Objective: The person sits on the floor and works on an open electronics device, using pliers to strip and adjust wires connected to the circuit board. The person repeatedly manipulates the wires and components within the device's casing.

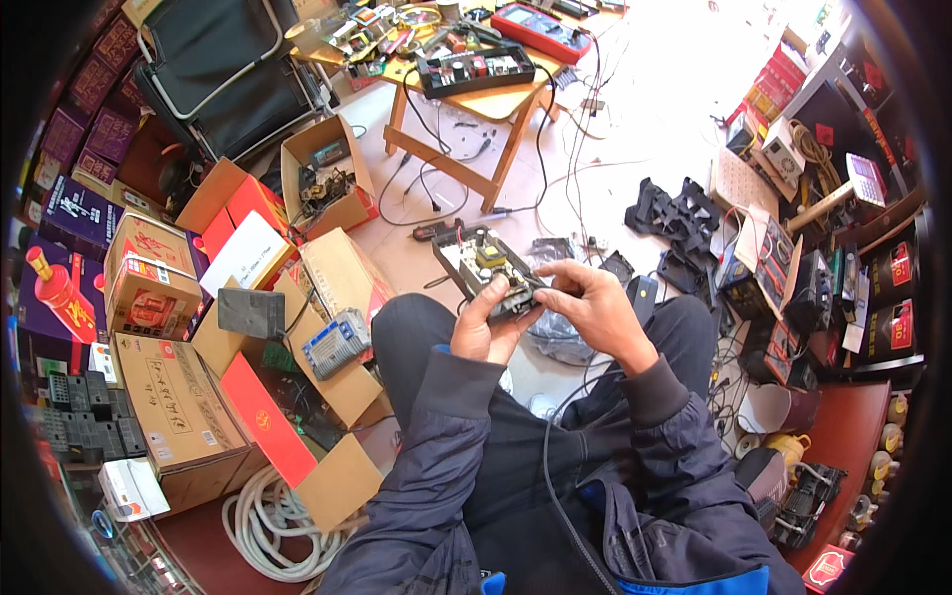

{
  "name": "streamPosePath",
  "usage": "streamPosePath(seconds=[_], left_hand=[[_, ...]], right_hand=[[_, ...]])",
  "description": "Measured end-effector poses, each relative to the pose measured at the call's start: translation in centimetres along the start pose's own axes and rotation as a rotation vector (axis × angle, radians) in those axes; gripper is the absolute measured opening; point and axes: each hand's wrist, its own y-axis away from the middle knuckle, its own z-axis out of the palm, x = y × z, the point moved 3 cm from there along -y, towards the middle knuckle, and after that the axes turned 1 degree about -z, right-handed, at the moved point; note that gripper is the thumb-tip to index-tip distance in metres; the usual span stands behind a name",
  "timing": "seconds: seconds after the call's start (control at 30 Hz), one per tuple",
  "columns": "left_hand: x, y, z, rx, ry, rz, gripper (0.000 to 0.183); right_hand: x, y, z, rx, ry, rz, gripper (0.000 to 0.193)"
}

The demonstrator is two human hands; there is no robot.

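Observation:
Above my lap, my left hand [483, 325] grips an opened black power adapter [485, 260] from its near side, thumb on top. A circuit board with a yellow transformer [489, 254] and other parts shows inside the casing. My right hand [601, 309] is at the adapter's right edge, thumb and forefinger pinched together. Whatever lies between those fingertips is too small to make out. Just beyond the adapter, a small dark object with a red part [432, 231] lies near the floor cables.
A wooden folding table [446, 159] ahead carries a power strip [476, 70] and a red multimeter [541, 30]. Cardboard boxes [183, 402] crowd my left. Black plastic pieces [674, 213] and cables lie on the floor at right. A black cable [551, 476] crosses my lap.

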Motion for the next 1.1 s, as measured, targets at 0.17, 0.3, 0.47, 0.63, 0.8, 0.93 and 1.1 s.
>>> streamPosePath(seconds=[0.17,0.3,0.47,0.63,0.8,0.93,1.1], left_hand=[[0.1,0.3,-0.2,0.050,0.054,-0.014,0.046],[0.3,0.4,-0.3,0.048,0.045,0.011,0.043],[0.5,0.4,-0.5,0.091,0.058,0.034,0.038],[0.6,0.1,-0.7,0.099,0.059,0.073,0.034],[0.7,-0.6,-0.7,0.150,0.081,0.058,0.035],[1.2,-1.2,-0.3,0.142,0.096,0.078,0.042],[1.9,-1.8,-0.3,0.164,0.117,0.063,0.041]], right_hand=[[-1.3,-0.1,-1.0,0.038,0.289,-0.249,0.030],[-3.1,-1.6,-3.3,0.074,0.252,-0.220,0.040],[-6.5,-6.9,-6.9,0.244,0.346,-0.289,0.043],[-9.8,-16.8,-8.4,0.283,0.277,-0.456,0.046],[-12.2,-29.3,-8.0,0.346,0.496,-0.450,0.046],[-12.1,-36.7,-7.0,0.365,0.896,-0.356,0.058],[-11.0,-42.3,-6.4,0.364,0.961,-0.142,0.055]])
